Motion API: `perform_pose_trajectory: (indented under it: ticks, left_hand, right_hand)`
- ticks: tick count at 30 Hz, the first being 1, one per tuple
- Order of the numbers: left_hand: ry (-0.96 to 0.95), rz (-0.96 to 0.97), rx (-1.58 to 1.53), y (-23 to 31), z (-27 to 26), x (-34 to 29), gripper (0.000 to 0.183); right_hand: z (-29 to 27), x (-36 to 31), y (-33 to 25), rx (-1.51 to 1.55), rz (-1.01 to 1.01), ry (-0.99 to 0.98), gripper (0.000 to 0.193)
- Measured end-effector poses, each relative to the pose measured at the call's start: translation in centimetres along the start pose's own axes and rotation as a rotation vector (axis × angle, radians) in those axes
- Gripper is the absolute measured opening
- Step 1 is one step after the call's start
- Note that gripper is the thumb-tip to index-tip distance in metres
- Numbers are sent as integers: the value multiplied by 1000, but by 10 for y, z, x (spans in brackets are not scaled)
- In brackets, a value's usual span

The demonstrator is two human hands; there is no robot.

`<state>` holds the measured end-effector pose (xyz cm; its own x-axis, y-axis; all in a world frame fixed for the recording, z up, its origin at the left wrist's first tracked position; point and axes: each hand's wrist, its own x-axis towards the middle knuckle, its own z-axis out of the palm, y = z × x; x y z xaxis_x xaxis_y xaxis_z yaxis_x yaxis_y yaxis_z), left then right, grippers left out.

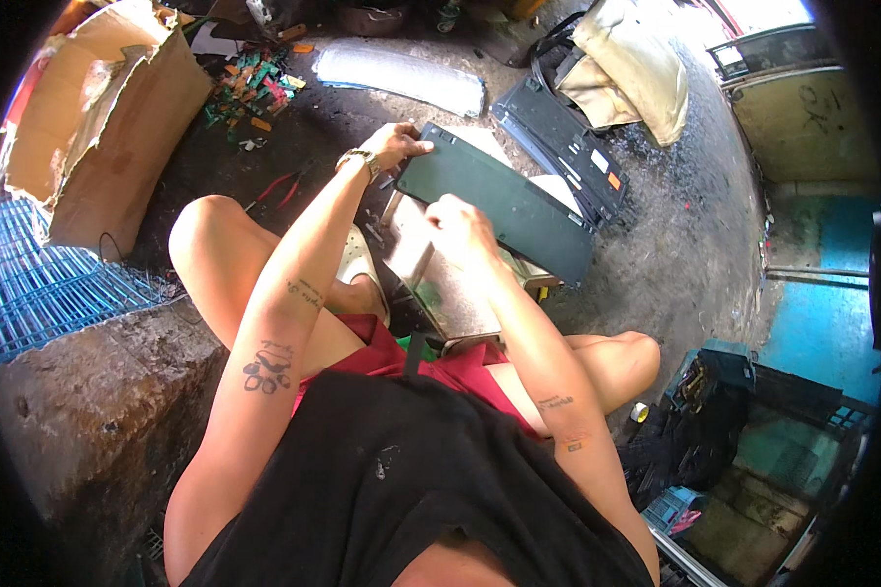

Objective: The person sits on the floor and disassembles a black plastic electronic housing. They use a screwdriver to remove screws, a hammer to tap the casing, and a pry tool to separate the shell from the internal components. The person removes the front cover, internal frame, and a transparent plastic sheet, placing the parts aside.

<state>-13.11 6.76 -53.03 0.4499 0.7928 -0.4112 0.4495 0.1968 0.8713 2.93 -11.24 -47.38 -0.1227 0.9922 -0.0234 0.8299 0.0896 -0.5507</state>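
A long, dark grey-green flat panel [504, 201] with small slots along its far edge lies slanted in front of me. It rests over a low wooden block or stool [450, 293] between my legs. My left hand [396, 147] grips the panel's left end, thumb on top and the other fingers partly hidden. At the panel's near edge, my right hand [462, 233] is closed like a fist. Whatever it may hold is hidden by the fingers. Just beyond the panel lies a second black panel [568, 147] with pale stickers.
Red-handled pliers [290, 192] and scattered coloured plastic pieces [255, 88] lie on the floor at left. A torn cardboard box [137, 147] stands beside a blue wire grate [39, 279]. Farther off are a pale wrapped sheet [401, 76] and a tan bag [631, 68]. A tape roll [639, 412] sits at right.
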Motion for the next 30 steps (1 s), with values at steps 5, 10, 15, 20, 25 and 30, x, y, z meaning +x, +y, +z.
perform_pose_trajectory:
  ticks: [5,10,15,20,25,30]
  left_hand:
    - [4,-55,-106,4,2,-15,81]
    - [38,-5,-94,5,17,-4,93]
    - [238,107,133,-9,46,7,111]
    - [199,68,63,-14,49,8,121]
    - [213,14,65,-6,48,1,119]
    - [201,36,42,-5,50,-1,116]
  right_hand:
    - [-74,-20,66,198,429,99,13]
    - [-93,-39,113,-42,294,172,22]
    - [-70,-48,106,-106,236,189,18]
    - [-65,-45,93,-161,262,202,15]
    - [-72,-41,92,-141,303,99,14]
    - [-76,-32,97,-122,321,-19,13]
